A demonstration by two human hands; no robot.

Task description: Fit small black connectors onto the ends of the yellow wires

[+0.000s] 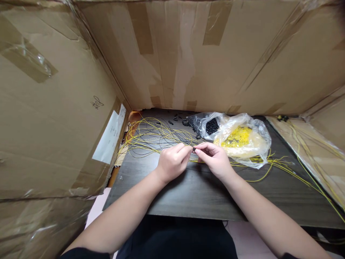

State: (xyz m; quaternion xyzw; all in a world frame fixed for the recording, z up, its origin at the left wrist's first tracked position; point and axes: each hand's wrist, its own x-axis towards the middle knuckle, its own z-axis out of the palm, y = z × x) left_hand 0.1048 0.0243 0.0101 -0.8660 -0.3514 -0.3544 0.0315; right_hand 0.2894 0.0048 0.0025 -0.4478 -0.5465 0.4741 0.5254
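Observation:
My left hand [172, 162] and my right hand [214, 158] meet fingertip to fingertip over a dark wooden table [188, 194]. Between them they pinch a small black piece [194, 148] at the end of a thin yellow cord [185, 144]. A loose tangle of yellow and black cords [151, 136] lies just behind my left hand. Right behind my right hand sits a clear plastic bag of small yellow parts [239, 138], and beside it a clear bag of small black parts [211, 126].
Taped cardboard walls enclose the table: a left wall [54, 118], a back wall [205, 57] and a right panel [318, 151]. Several loose black pieces [175, 118] lie at the back of the table. More yellow cords [283, 165] trail off to the right.

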